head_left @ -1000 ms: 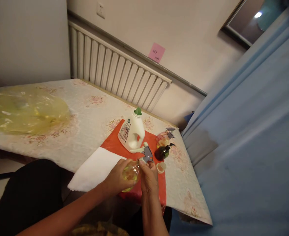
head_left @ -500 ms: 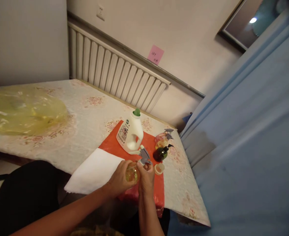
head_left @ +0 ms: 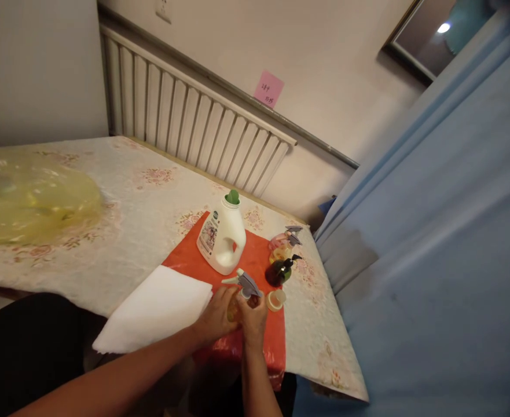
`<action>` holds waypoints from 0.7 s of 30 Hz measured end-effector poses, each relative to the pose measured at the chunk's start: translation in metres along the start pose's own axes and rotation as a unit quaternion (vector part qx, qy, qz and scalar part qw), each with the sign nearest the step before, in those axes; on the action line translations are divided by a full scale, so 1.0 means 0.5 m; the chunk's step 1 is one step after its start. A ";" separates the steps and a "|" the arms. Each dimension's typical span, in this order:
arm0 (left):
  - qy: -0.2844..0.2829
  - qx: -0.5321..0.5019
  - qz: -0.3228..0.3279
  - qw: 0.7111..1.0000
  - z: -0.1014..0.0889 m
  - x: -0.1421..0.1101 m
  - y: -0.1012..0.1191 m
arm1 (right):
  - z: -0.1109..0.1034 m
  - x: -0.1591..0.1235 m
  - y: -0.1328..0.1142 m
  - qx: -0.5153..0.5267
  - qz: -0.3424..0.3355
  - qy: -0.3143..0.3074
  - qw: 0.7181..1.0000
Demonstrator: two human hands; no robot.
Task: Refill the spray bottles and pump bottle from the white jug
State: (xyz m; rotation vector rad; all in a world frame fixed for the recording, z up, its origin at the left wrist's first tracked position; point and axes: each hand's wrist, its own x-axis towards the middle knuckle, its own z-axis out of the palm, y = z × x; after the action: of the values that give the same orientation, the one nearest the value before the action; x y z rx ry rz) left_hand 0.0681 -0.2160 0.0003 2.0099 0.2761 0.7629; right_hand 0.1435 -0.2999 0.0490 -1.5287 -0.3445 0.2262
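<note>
My left hand [head_left: 216, 317] is wrapped round the amber-tinted clear body of a spray bottle [head_left: 233, 308]. At the bottle's neck, the fingers of my right hand [head_left: 253, 318] are closed on the collar just under the grey and white trigger head [head_left: 248, 284]. The nozzle points to the left. Behind the bottle a white plastic jug [head_left: 225, 246] stands upright, something green in its mouth. A pale round cap [head_left: 276, 300] lies right of my right hand. Beyond it is a dark green pump bottle [head_left: 278, 273]. My fingers partly hide the held bottle.
A red sheet [head_left: 261, 255] lies under the jug and bottles, with a folded white cloth [head_left: 154, 310] overlapping its left side. Another trigger sprayer [head_left: 293, 234] is at the back right. A yellow plastic bag [head_left: 41, 200] lies left; a blue curtain [head_left: 411, 231] hangs right.
The spray bottle has tilted in my hands and shows less of its body, with the trigger head slightly lower. My right fingers stay at the collar. The view has shifted a little.
</note>
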 end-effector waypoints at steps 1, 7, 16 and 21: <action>-0.005 0.000 0.004 1.000 0.000 0.003 0.001 | -0.001 0.003 0.002 -0.008 -0.001 0.006 1.000; -0.002 0.012 -0.013 1.000 0.010 0.008 -0.003 | -0.006 0.001 -0.011 -0.014 0.003 -0.005 1.000; -0.092 -0.036 -0.041 0.994 -0.017 0.014 0.022 | -0.028 -0.016 -0.035 -0.058 -0.023 -0.058 0.996; -0.075 -0.031 -0.038 0.996 -0.019 0.009 0.027 | -0.044 -0.020 -0.049 -0.096 -0.059 -0.116 0.987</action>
State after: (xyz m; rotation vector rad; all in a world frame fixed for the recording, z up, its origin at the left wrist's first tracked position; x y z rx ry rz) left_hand 0.0641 -0.2145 0.0169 1.9754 0.2366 0.5631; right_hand 0.1404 -0.3251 0.0724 -1.6697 -0.6559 0.2856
